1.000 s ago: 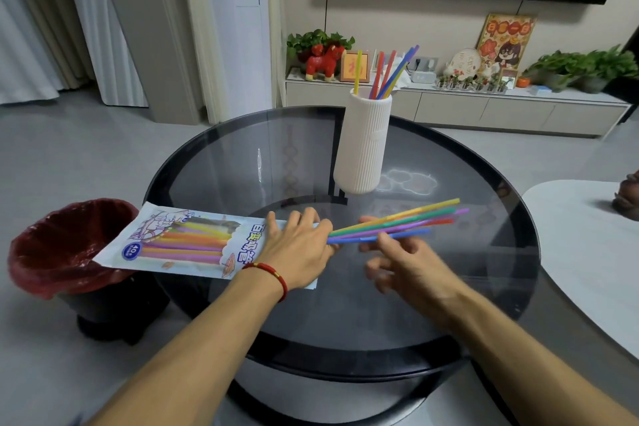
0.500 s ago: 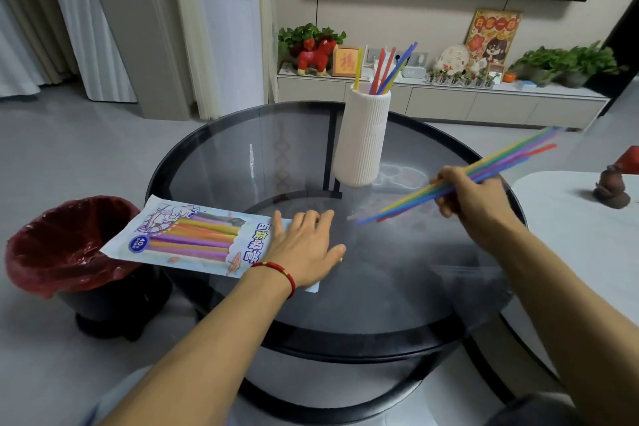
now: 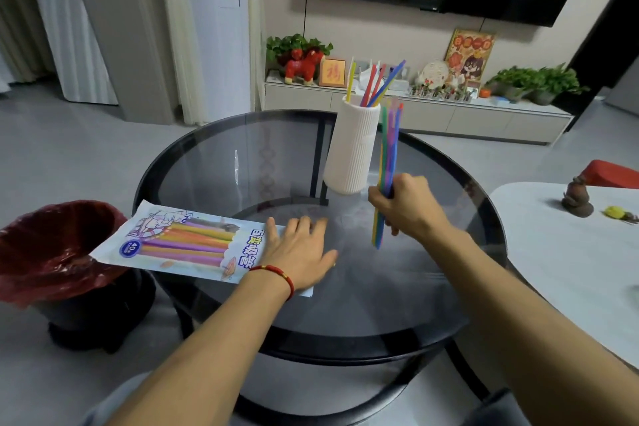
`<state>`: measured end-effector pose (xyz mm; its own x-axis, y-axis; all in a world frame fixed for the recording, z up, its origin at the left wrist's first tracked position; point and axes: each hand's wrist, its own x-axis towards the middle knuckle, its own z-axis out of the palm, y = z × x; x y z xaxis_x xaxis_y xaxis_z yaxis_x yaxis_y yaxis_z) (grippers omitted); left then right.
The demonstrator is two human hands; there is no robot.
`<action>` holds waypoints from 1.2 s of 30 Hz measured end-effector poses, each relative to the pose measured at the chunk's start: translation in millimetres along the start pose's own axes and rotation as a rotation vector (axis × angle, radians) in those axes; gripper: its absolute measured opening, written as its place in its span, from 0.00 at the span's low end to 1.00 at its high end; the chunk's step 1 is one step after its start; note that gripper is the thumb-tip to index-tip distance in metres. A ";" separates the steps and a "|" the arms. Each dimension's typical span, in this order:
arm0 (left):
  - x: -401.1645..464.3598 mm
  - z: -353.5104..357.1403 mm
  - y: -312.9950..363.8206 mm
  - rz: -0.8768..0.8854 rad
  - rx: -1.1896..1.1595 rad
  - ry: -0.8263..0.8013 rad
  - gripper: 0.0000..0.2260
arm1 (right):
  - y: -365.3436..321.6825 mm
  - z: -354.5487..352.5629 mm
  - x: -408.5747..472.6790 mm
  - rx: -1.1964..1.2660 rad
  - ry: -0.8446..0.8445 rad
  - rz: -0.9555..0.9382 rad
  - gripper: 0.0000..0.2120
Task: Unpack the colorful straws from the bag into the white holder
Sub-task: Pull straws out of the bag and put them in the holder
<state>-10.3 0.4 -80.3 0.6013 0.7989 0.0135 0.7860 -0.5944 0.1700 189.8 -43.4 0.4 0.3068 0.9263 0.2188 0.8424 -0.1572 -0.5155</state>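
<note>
Right hand (image 3: 411,206) grips a bundle of straws (image 3: 386,162) upright beside the holder (image 3: 352,149); left hand (image 3: 301,251) lies flat, fingers relaxed, on the bag (image 3: 179,240).

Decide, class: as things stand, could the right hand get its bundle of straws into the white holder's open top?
Probably yes. The right hand holds the straw bundle nearly upright beside the white holder; nothing blocks the mouth, though straws already inside lean toward that side.
</note>
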 end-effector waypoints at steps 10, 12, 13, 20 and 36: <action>6.8 1.4 4.2 -0.020 -0.011 -0.008 0.29 | 15.9 6.2 -6.6 0.264 -0.014 0.032 0.11; 8.1 0.9 6.1 -0.024 -0.043 -0.006 0.28 | 10.1 -5.2 0.5 0.350 0.080 0.012 0.10; 8.7 0.4 6.5 -0.029 -0.046 0.008 0.28 | 3.5 -13.1 7.2 0.415 0.141 0.010 0.09; 9.7 -9.7 7.5 -0.105 -0.142 0.140 0.24 | -45.1 -66.0 74.1 0.755 0.506 0.011 0.10; 9.4 -21.3 9.6 -0.157 -0.158 0.042 0.23 | -83.9 -62.4 148.4 0.177 0.196 0.145 0.18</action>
<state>-0.1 4.2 -57.5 0.4645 0.8854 0.0154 0.8349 -0.4436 0.3258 192.3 85.9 127.8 0.5127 0.8121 0.2787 0.6981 -0.2053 -0.6859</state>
